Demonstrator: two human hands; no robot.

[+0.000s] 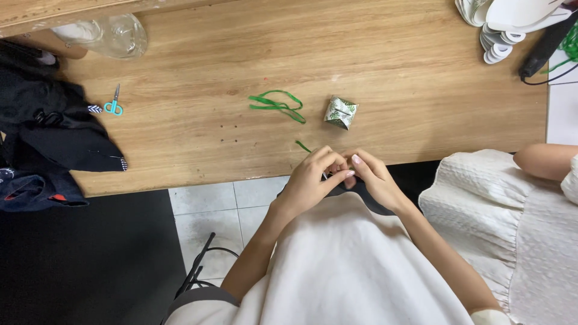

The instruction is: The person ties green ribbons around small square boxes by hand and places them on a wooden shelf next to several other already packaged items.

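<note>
My left hand (313,177) and my right hand (372,176) meet at the near edge of the wooden table (241,54), fingertips pinched together on a small item that the fingers mostly hide. A short green ribbon end (303,146) sticks out just beyond my left fingers. Farther out on the table lie a looped green ribbon (278,105) and a small folded paper box (341,112) with a green leaf print.
Small teal scissors (112,107) lie at the left near dark clothing (54,132). A clear plastic bag (111,33) sits at the far left. White paper shapes (512,24) and a black tool with cord (545,51) are at the far right. Another person in white (512,204) sits beside me.
</note>
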